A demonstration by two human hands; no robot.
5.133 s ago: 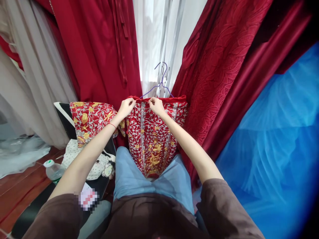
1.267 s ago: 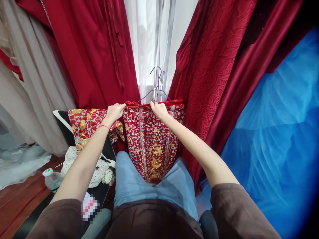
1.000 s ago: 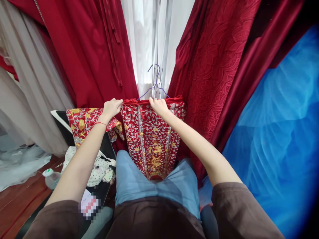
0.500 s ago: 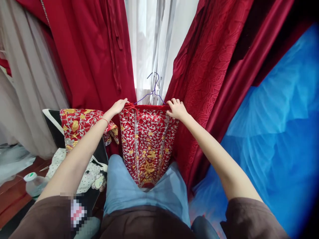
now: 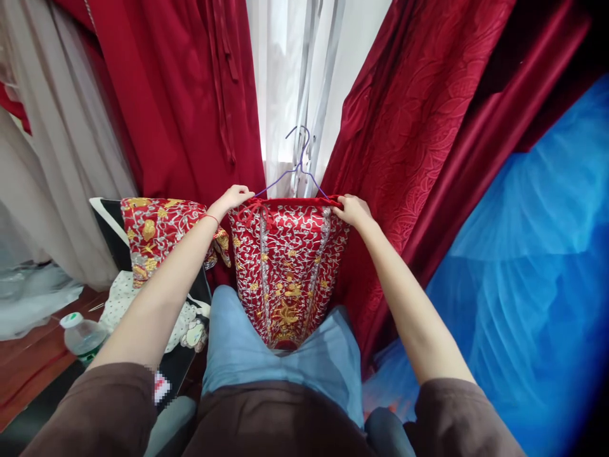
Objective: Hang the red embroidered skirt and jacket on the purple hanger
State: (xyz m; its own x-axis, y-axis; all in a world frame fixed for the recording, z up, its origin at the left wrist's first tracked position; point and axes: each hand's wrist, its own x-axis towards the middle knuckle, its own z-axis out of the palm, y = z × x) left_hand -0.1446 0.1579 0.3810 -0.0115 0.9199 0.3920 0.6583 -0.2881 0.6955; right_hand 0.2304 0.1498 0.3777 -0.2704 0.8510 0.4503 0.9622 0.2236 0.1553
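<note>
A red skirt (image 5: 290,273) with silver and gold embroidery hangs upright in front of my knees, its plain red waistband at the top. My left hand (image 5: 236,198) pinches the left end of the waistband, beside a red tie knotted there. At the other end my right hand (image 5: 353,209) grips the band with bent fingers. A purple wire hanger (image 5: 301,166) rises from behind the waistband, its hook pointing up. The hanger's lower part is hidden by the cloth.
Left, a matching embroidered red garment (image 5: 157,231) drapes over a black chair with white edging. Below lie a dotted white cloth (image 5: 124,298) and a plastic bottle (image 5: 80,336). Red garments (image 5: 176,95) hang on both sides; blue tulle (image 5: 518,285) fills the right.
My right hand has shifted right along the waistband, and the band looks stretched wider. The view has tilted slightly. Both hands still hold the skirt.
</note>
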